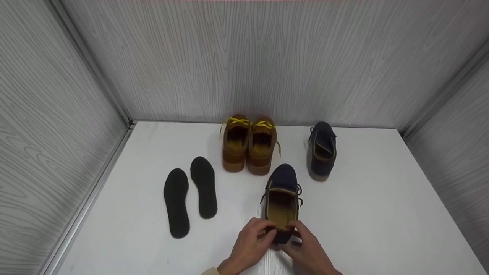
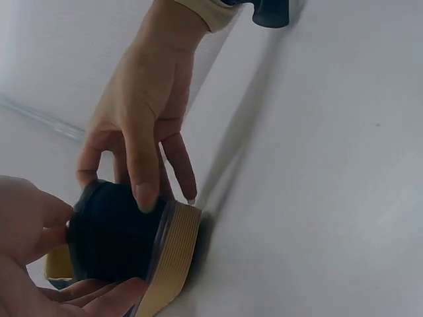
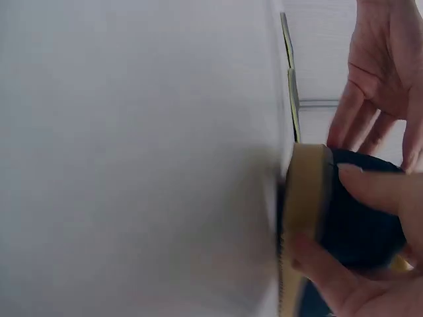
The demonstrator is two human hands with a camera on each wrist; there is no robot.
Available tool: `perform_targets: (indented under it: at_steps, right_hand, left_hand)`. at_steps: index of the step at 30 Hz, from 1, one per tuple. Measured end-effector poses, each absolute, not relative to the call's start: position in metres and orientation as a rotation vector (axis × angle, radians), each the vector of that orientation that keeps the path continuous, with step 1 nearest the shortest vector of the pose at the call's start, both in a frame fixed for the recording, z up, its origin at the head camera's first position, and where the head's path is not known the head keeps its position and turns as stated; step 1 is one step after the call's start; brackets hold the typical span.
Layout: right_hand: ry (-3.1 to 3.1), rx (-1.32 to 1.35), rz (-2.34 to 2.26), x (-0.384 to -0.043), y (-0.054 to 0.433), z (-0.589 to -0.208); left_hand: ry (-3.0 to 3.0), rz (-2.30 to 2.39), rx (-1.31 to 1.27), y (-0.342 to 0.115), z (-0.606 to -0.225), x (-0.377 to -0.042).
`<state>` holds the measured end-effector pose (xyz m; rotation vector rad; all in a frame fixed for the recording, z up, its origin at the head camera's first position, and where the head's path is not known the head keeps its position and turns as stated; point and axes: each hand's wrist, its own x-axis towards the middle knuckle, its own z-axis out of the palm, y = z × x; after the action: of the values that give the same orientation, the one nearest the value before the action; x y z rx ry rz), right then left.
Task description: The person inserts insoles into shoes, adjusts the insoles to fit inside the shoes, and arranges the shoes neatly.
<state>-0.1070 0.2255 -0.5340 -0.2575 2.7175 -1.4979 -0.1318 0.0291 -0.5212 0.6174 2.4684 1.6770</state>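
Observation:
A navy lace-up shoe [image 1: 283, 178] with a tan lining points away from me at the front of the white table. My left hand [image 1: 250, 244] grips the left side of its heel, with fingers at the collar and the thumb on the back. From the other side my right hand [image 1: 308, 249] holds the heel too. In the right wrist view the thick tan sole [image 3: 306, 191] shows close over the tabletop, and a right fingertip lies against it. Two dark insoles, one nearer [image 1: 177, 204] and one farther [image 1: 205, 187], lie flat to the left.
A pair of brown shoes [image 1: 234, 152] with yellow laces stands at the back middle. The other navy shoe [image 1: 323, 151] stands at the back right. Grey wood-grain panels [image 1: 244, 57] enclose the white table [image 1: 382, 198] at the back and both sides.

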Motion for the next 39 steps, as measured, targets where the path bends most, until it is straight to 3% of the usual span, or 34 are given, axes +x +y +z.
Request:
perform_targets:
  at_steps: [8, 13, 21, 28, 39]
  right_hand:
    - [2.767, 0.009, -1.508, -0.126, 0.245, -0.51]
    - [2.812, 0.183, -1.404, -0.148, 0.251, -0.506]
    - [3.004, 0.104, -1.017, -0.164, 0.237, -0.505]
    - [3.123, 0.036, -0.837, -0.163, 0.229, -0.507]
    - [3.025, -0.015, -0.911, -0.167, 0.231, -0.504]
  left_hand:
    - [2.761, 1.535, 0.611, 0.031, -0.506, -0.156]
    - [3.046, 1.312, 0.931, 0.042, -0.491, -0.187]
    - [3.053, 0.842, 1.364, 0.055, -0.479, -0.235]
    - [3.013, 0.867, 1.334, 0.065, -0.48, -0.26]
    - [2.999, 0.738, 1.049, 0.085, -0.473, -0.303]
